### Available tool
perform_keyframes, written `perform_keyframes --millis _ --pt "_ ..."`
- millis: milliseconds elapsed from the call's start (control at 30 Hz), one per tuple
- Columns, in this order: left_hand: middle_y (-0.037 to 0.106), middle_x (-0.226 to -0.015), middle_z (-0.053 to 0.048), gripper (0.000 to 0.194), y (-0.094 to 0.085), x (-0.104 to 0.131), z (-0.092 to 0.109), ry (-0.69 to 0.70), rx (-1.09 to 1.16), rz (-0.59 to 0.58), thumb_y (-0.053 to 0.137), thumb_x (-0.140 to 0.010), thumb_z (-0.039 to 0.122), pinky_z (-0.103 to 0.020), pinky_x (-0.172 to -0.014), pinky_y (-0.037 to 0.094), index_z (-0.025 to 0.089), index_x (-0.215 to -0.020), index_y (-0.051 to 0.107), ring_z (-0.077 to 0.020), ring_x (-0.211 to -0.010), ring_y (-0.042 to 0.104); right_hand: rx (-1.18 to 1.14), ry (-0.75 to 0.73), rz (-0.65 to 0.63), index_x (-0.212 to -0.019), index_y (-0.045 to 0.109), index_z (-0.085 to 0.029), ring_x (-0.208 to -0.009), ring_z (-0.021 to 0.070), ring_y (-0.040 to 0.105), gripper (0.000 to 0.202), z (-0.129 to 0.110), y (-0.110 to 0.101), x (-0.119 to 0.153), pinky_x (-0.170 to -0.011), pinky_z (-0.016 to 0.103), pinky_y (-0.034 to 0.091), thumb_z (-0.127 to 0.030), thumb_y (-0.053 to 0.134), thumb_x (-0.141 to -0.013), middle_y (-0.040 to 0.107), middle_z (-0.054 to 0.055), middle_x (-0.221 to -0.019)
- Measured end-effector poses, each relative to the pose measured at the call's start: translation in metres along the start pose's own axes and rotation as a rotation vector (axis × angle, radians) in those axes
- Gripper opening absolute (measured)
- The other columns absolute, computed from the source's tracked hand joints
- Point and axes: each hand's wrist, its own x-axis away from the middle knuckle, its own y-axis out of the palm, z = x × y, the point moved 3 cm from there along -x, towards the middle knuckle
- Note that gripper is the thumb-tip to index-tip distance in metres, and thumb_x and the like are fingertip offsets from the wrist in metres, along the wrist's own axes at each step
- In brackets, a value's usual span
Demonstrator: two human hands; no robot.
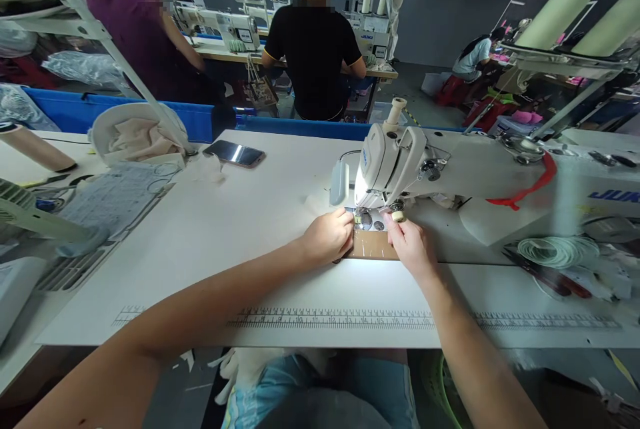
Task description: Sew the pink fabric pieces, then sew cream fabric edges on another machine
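Observation:
A white JUKI sewing machine (393, 166) stands on the table, its needle area between my two hands. My left hand (327, 236) is closed, with curled fingers at the left side of the metal needle plate (379, 224); what they pinch is hidden. On the other side, my right hand (411, 242) has thumb and fingers pressed together just below the small round knob (397, 209). Whatever it grips is too small to make out. A brown slide cover (373, 246) lies in front of the plate, between the hands.
A phone (235, 153) lies at the back left, near a white bin with beige cloth (140, 132). A printed ruler (330, 318) runs along the front edge. Coiled pale cord (557, 251) and red-handled snips (555, 279) lie at right. Co-workers (313, 56) sit beyond the table.

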Motion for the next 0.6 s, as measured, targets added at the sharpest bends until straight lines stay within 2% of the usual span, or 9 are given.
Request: perform_keyframes --millis 100,200,300,367,433,500,567,600 --pt "0.064 -0.098 -0.012 0.024 -0.005 -0.002 -0.005 -0.068 0.015 0.009 0.039 -0.096 0.016 -0.034 -0.073 0.049 0.012 -0.096 0.062 -0.0251 -0.093 0.058 -0.007 -0.019 0.001 -0.067 0.058 -0.024 -0.054 0.0161 0.052 0.053 0.000 0.000 0.001 -0.056 0.027 0.037 -0.058 0.033 -0.099 0.059 0.002 -0.056" --pt "0.063 -0.088 -0.012 0.017 -0.009 -0.002 -0.015 -0.262 -0.040 -0.045 0.044 -0.091 0.013 -0.033 -0.062 0.045 0.013 -0.087 0.061 -0.0277 -0.089 0.061 -0.020 -0.065 -0.037 -0.086 0.070 -0.022 -0.058 0.0163 0.056 0.041 -0.006 0.003 0.004 -0.058 0.027 0.039 -0.048 0.041 -0.098 0.065 0.002 -0.064" --pt "0.058 -0.071 -0.007 0.019 -0.017 0.003 -0.028 -0.405 -0.020 -0.054 0.046 -0.085 0.008 -0.029 -0.054 0.037 0.016 -0.072 0.057 -0.0219 -0.072 0.059 -0.048 -0.171 -0.146 -0.094 0.072 -0.021 -0.067 0.0166 0.061 0.030 -0.022 0.009 0.010 -0.064 0.027 0.042 -0.035 0.046 -0.095 0.070 0.003 -0.076" --pt "0.055 -0.064 -0.003 0.021 -0.026 0.009 -0.036 -0.452 0.132 -0.055 0.047 -0.084 0.012 -0.027 -0.052 0.033 0.017 -0.065 0.055 -0.0162 -0.062 0.053 -0.043 -0.217 -0.203 -0.092 0.071 -0.022 -0.075 0.0175 0.062 0.025 -0.034 0.013 0.015 -0.069 0.029 0.045 -0.030 0.047 -0.094 0.070 0.004 -0.084" --pt "0.051 -0.058 0.000 0.028 -0.036 0.017 -0.039 -0.497 0.352 -0.077 0.047 -0.085 0.018 -0.025 -0.051 0.030 0.018 -0.058 0.049 -0.0117 -0.054 0.045 -0.012 -0.208 -0.229 -0.092 0.068 -0.022 -0.078 0.0190 0.062 0.021 -0.046 0.017 0.018 -0.070 0.031 0.046 -0.035 0.051 -0.094 0.068 0.004 -0.087" --pt "0.048 -0.054 0.002 0.032 -0.047 0.026 -0.036 -0.542 0.526 -0.083 0.047 -0.085 0.022 -0.025 -0.051 0.028 0.017 -0.053 0.044 -0.0098 -0.052 0.040 0.021 -0.158 -0.235 -0.091 0.064 -0.023 -0.077 0.0207 0.062 0.024 -0.055 0.023 0.019 -0.067 0.033 0.046 -0.047 0.057 -0.091 0.065 0.004 -0.086" --pt "0.053 -0.057 0.001 0.032 -0.059 0.035 -0.029 -0.565 0.600 -0.043 0.049 -0.085 0.027 -0.025 -0.052 0.029 0.017 -0.055 0.047 -0.0100 -0.054 0.043 0.019 -0.110 -0.215 -0.085 0.059 -0.024 -0.076 0.0219 0.061 0.030 -0.063 0.032 0.017 -0.064 0.033 0.045 -0.053 0.063 -0.085 0.064 0.003 -0.084" --pt "0.057 -0.062 0.001 0.030 -0.064 0.040 -0.024 -0.565 0.610 -0.012 0.050 -0.085 0.030 -0.024 -0.053 0.031 0.017 -0.058 0.051 -0.0109 -0.057 0.046 0.007 -0.094 -0.196 -0.081 0.056 -0.024 -0.074 0.0218 0.060 0.028 -0.066 0.037 0.015 -0.063 0.033 0.044 -0.051 0.063 -0.085 0.063 0.003 -0.081"
